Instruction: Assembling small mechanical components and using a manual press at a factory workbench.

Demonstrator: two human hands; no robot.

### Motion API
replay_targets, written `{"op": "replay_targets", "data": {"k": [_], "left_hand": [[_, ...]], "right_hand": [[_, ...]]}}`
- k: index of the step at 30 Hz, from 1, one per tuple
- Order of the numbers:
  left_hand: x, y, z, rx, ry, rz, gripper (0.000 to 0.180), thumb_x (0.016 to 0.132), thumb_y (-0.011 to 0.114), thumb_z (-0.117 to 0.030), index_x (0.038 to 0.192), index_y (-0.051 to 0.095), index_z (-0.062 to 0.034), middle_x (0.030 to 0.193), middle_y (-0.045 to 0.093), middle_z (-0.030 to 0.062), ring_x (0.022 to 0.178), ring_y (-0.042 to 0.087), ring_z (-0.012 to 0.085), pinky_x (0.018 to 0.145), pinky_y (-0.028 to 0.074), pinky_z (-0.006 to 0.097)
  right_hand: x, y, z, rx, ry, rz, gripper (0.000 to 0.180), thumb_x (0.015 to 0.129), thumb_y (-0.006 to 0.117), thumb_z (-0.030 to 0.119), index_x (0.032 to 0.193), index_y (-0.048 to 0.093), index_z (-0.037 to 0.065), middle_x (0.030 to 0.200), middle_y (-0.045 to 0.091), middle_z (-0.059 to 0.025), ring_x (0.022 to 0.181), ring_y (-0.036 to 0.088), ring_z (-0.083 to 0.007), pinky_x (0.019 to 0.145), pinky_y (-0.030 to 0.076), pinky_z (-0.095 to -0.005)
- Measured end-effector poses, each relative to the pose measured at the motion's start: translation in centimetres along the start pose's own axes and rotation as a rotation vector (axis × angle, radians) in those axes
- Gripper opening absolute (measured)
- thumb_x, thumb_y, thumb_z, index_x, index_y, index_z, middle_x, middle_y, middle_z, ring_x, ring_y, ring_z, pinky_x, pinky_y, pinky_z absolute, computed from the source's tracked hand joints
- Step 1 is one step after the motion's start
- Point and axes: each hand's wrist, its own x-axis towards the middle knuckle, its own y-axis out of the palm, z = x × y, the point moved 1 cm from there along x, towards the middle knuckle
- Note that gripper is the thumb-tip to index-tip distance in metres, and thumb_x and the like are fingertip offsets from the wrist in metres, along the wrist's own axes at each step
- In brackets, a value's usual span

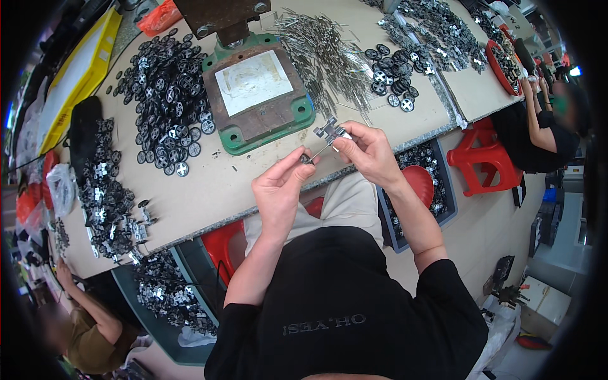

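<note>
Above the table's front edge, my left hand pinches a small black wheel between thumb and fingertips. A thin metal axle runs from near that wheel toward a small silver-grey toy chassis. My right hand grips the chassis with thumb and forefinger; whether the axle passes into it, I cannot tell. Just beyond both hands stands a green press base with a rusty block and a white sheet on top. Loose black wheels are heaped left of the press, and metal axles lie at its right.
More wheels and grey parts cover the table's far right. Assembled pieces pile up at left. Below the edge sit two filled bins, a grey-blue one and a green one. A red stool and co-workers flank me.
</note>
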Motion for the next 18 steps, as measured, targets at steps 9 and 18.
{"op": "replay_targets", "data": {"k": [9,18], "left_hand": [[0.2,0.0,-0.1,-0.237,-0.237,-0.044,0.029,0.084,0.059,0.000,0.111,0.053,0.0091,0.100,0.062,0.0169,0.090,0.064,0.0258,0.079,0.054,0.031],[0.0,-0.2,0.3,-0.083,-0.109,0.031,0.026,0.085,0.057,0.000,0.110,0.055,0.0077,0.098,0.063,0.0173,0.089,0.064,0.0275,0.076,0.056,0.032]], "right_hand": [[0.0,0.0,-0.2,-0.354,-0.361,-0.072,0.013,0.081,0.062,0.006,0.089,0.060,-0.004,0.069,0.057,-0.0029,0.057,0.050,-0.0077,0.053,0.041,-0.0219],[0.5,-1.1,0.6,-0.294,-0.161,0.081,0.011,0.076,0.067,0.007,0.080,0.062,-0.001,0.064,0.055,-0.0072,0.052,0.050,-0.0139,0.048,0.039,-0.0254]]}}
